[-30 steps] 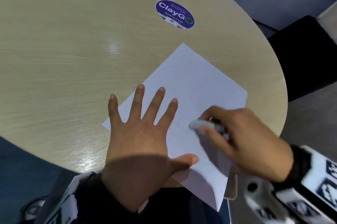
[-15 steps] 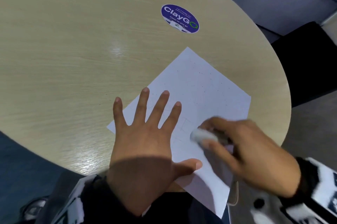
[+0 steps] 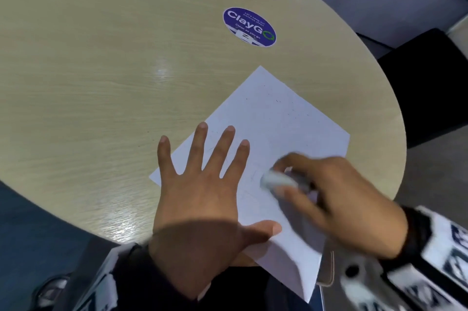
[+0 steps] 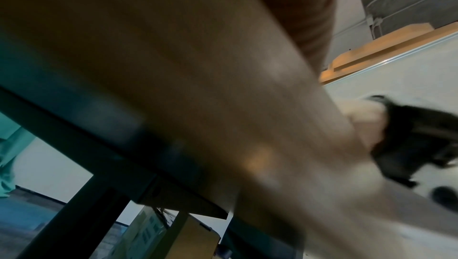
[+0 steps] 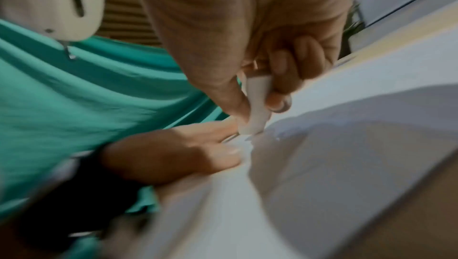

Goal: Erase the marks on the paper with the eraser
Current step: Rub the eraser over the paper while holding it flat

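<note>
My left hand [image 3: 202, 199] is spread flat, fingers straight, pinning the white sheet of paper [image 3: 278, 121] on the round light-wood desk [image 3: 101, 83]. My right hand [image 3: 336, 199] pinches the small white eraser [image 3: 277, 181], its tip touching the paper beside my left thumb. Purple ClayGo sticker [image 3: 249, 26] sits further back.

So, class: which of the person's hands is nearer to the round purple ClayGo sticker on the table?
Left. The left hand lies flat on the white paper below the round purple ClayGo sticker; the right hand sits lower right.
</note>
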A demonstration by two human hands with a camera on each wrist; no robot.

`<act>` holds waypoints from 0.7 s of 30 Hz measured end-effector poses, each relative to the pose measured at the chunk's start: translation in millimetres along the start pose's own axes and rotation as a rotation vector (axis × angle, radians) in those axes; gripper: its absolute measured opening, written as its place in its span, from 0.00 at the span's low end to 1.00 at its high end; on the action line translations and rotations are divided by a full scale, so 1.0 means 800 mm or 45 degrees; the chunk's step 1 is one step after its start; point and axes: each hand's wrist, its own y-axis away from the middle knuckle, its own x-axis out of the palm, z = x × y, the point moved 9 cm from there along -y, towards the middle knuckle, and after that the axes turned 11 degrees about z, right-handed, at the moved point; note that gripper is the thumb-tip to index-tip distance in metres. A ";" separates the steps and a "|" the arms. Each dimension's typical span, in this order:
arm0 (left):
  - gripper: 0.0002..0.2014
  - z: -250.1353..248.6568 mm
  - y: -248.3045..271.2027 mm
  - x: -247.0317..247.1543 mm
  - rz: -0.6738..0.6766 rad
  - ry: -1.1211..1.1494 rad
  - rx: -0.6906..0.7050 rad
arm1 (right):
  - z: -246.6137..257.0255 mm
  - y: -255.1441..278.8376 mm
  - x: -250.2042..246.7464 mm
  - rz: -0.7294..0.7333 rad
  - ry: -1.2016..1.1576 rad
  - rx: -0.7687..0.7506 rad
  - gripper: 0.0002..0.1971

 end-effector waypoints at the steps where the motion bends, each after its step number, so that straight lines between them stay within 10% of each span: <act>1: 0.54 0.001 0.000 -0.001 0.001 0.000 -0.004 | -0.009 -0.003 -0.011 -0.068 0.017 0.034 0.08; 21: 0.55 0.001 0.001 0.000 0.020 0.021 -0.014 | 0.020 -0.004 0.014 0.067 -0.002 -0.064 0.09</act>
